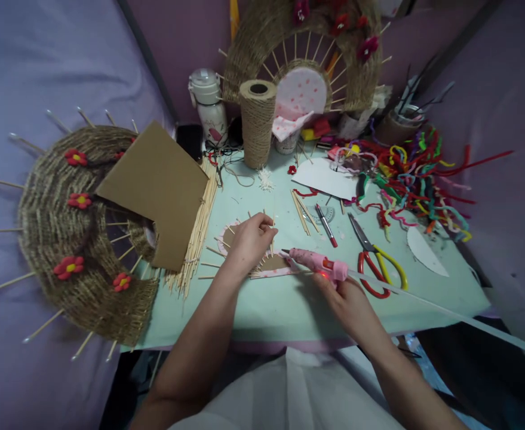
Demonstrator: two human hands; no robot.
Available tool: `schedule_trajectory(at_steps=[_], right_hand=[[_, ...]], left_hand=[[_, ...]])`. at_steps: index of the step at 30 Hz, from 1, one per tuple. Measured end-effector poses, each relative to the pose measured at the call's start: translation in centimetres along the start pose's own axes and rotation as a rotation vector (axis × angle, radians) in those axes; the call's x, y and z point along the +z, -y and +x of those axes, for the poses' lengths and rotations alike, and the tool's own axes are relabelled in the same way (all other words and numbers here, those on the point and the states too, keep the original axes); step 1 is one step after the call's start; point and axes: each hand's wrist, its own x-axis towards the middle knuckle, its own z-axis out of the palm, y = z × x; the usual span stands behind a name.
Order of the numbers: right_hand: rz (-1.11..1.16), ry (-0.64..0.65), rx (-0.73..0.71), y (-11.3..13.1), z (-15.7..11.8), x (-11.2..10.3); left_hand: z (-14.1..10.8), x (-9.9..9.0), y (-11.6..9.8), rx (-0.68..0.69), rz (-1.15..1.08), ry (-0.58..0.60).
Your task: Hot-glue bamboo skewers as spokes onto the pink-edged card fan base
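My right hand (pixel 347 301) is wrapped round the grip of a pink hot glue gun (pixel 316 261). The gun's nozzle points left, its red light glows, and a long translucent glue stick (pixel 445 312) trails from its back. My left hand (pixel 248 239) is closed in a pinch on a thin wooden stick (pixel 272 245), over a half-round cardboard piece (pixel 278 263) with a pink-patterned rim. Several sticks fan outward from that piece, some partly hidden under my left hand. The nozzle is close to the right part of the cardboard.
Scissors (pixel 376 263), a red pen (pixel 326 226) and a protractor (pixel 322 214) lie to the right, before a heap of pipe cleaners (pixel 405 173). A twine spool (pixel 257 125) and a bottle (pixel 209 107) stand behind. Left are a stick bundle (pixel 199 227), bent cardboard (pixel 154 185) and a twine-woven fan (pixel 60 233).
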Motion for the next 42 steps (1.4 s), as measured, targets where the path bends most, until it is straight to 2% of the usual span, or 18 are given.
schedule_trajectory(at_steps=[6,13,17,23,26,31,38,42], right_hand=[[-0.073,0.003,-0.046,-0.6,0.0,0.3],[-0.136,-0.003,-0.051,-0.5,-0.5,-0.8],[-0.107,-0.041,-0.057,-0.7,-0.8,-1.6],[-0.061,-0.047,-0.081,-1.3,-0.8,-1.8],[0.012,-0.048,-0.13,-1.7,-0.8,-1.8],[-0.004,-0.034,-0.06,-2.3,-0.9,-1.8],[0.068,-0.025,-0.121,-2.0,-0.8,-2.0],[0.077,-0.048,-0.105,-2.2,-0.9,-2.1]], left_hand=[[0.2,-0.2,-1.8,0.018,0.193,0.062],[1.0,0.8,-1.9,0.11,0.264,0.097],[1.5,0.9,-2.4,0.101,0.372,0.132],[1.9,1.0,-2.9,0.075,0.542,0.203],[2.0,1.1,-2.8,0.059,0.57,0.214],[2.1,1.1,-2.9,0.035,0.611,0.239],[2.2,1.4,-3.3,0.006,0.66,0.258],[2.1,1.6,-3.7,-0.008,0.687,0.27]])
